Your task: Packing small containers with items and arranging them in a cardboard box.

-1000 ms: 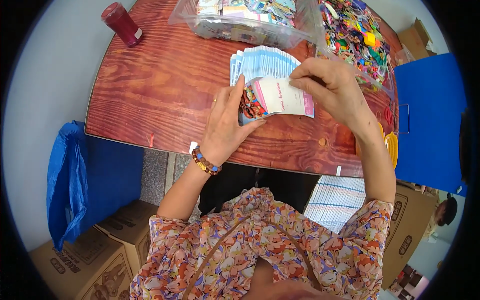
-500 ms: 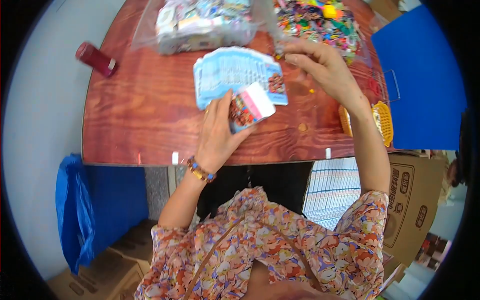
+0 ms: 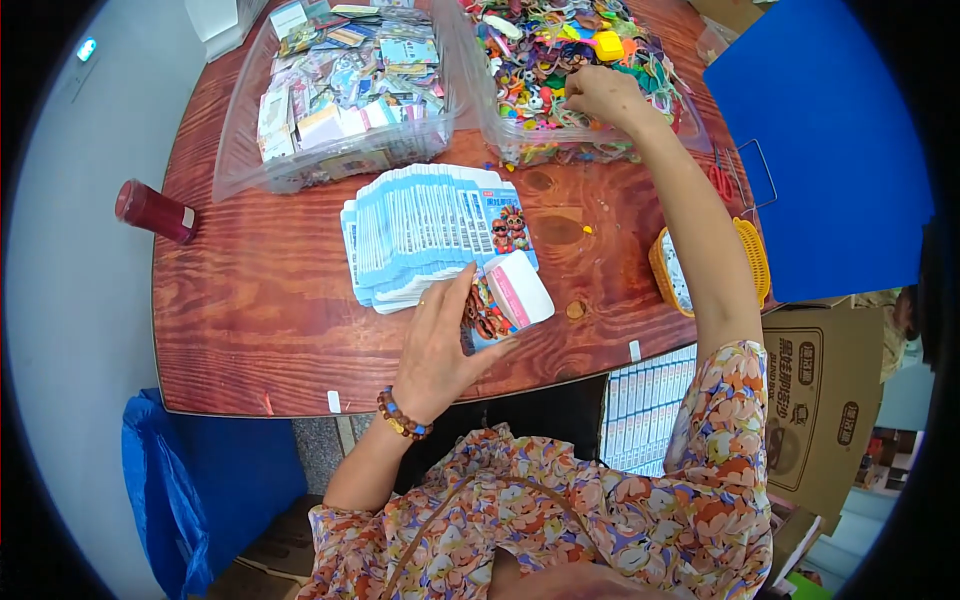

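My left hand (image 3: 435, 345) is wrapped round a small printed carton (image 3: 490, 315), just above the near part of the table. The carton's white and pink flap (image 3: 522, 290) faces up and right. Beyond it, a fanned stack of flat light-blue cartons (image 3: 420, 235) lies on the wood. My right hand (image 3: 607, 97) is over a clear plastic bin (image 3: 560, 150) of small colourful plastic trinkets (image 3: 550, 40). Its fingers are bent together at the pile, their tips partly hidden; whatever they pinch is too small to make out.
A second clear bin (image 3: 235, 150) holds cards and small packets. A dark red cylinder (image 3: 155, 210) stands at the left. To the right are a yellow basket (image 3: 755, 260), red scissors (image 3: 720, 180) and a blue panel (image 3: 820, 150). A brown cardboard box (image 3: 825, 400) stands beside the table.
My right hand has moved forward from the bin's near edge onto the trinkets. My left hand still holds the carton. The whole view has shifted, showing more of both bins.
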Available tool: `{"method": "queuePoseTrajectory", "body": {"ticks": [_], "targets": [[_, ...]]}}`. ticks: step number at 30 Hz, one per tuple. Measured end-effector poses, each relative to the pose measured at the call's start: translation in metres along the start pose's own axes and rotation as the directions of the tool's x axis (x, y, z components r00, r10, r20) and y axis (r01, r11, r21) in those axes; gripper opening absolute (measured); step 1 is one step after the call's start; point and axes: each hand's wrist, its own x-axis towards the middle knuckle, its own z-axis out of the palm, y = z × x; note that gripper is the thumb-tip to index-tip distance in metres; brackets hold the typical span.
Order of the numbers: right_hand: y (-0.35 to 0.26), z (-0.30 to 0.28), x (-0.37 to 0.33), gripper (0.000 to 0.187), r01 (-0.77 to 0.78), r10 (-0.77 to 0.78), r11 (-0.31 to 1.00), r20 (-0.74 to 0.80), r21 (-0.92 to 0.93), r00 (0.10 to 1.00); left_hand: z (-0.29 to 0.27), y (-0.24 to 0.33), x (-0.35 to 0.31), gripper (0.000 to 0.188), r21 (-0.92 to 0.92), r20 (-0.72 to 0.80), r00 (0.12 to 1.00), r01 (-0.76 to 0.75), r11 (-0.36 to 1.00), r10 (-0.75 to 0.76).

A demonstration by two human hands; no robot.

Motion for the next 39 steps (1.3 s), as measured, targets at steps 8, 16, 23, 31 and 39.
{"method": "queuePoseTrajectory", "body": {"ticks": [8,16,23,31,39], "targets": [[0.033,-0.019,-0.002,0.015,0.080,-0.077,0.662,-0.039,0.745,0.996,-0.007,-0.004,0.010,0.087,-0.076,0.028,0.999,0.049,0.996,-0.047],[0.052,-0.028,-0.025,0.016,-0.023,0.029,0.562,0.009,0.827,1.000,-0.008,-0.011,0.042,0.087,-0.160,-0.049,0.999,0.007,0.987,-0.015],[0.042,-0.056,-0.047,0.017,0.128,-0.025,0.197,-0.125,0.972,0.992,0.004,-0.014,0.080,0.079,-0.039,-0.123,0.992,-0.007,0.999,0.003],[-0.048,-0.071,-0.107,0.010,0.014,-0.156,0.102,0.003,0.995,0.988,0.018,-0.015,0.092,0.080,0.167,-0.193,0.977,-0.053,0.984,0.086],[-0.074,-0.058,-0.122,0.011,0.021,-0.132,0.055,-0.014,0.998,0.991,0.022,-0.011,0.088,0.084,0.260,-0.188,0.981,0.006,0.966,0.044]]}}
